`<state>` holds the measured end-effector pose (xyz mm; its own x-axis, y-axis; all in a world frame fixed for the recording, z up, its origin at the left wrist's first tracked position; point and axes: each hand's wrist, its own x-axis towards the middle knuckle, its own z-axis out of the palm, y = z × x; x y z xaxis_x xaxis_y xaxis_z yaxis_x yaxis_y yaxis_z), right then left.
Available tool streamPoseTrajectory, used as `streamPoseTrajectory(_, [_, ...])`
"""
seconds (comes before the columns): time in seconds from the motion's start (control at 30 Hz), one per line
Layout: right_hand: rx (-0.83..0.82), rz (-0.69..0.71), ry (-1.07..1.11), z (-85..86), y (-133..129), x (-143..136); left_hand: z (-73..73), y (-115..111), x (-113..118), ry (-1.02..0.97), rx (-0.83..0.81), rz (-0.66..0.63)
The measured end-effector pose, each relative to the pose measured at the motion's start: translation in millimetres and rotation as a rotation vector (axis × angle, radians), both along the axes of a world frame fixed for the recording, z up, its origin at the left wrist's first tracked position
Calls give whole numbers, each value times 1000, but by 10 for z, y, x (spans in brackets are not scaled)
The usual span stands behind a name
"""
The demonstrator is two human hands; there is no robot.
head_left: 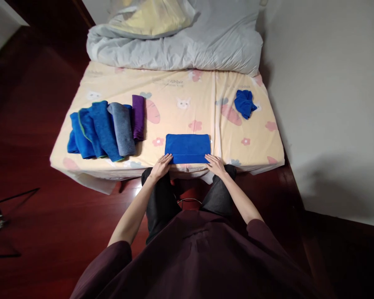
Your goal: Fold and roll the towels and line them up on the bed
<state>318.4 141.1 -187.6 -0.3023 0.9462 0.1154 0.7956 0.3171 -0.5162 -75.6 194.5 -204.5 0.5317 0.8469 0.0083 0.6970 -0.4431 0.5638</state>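
Note:
A blue cloth (pixel 187 144) lies spread as a neat rectangle near the front edge of the bed, with a crease or folded strip along its near side. My left hand (pixel 162 167) rests on its near left corner, fingers stretched out over the fabric. On the near right corner lies my right hand (pixel 216 165), its fingers likewise extended and flat. Both thumbs are hard to make out. Farther right sits a crumpled blue cloth (pixel 245 104), apart from both hands.
Left on the bed, several rolled or folded cloths lie side by side: blue ones (pixel 104 131), a grey one (pixel 124 128) and a purple one (pixel 138 117). A pale quilt (pixel 174 52) is bunched at the back. A white wall (pixel 330 104) stands right; a black stand (pixel 0 222) is on the floor.

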Motion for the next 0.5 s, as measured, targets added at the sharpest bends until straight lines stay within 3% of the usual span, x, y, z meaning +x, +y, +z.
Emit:
streamPoseTrajectory(0.27, [-27, -44, -9, -21, 218, -22, 91, 139, 66, 18, 5, 37])
streamPoseTrajectory(0.5, [-58, -44, 84, -42, 191, 79, 157, 151, -51, -8, -47, 53])
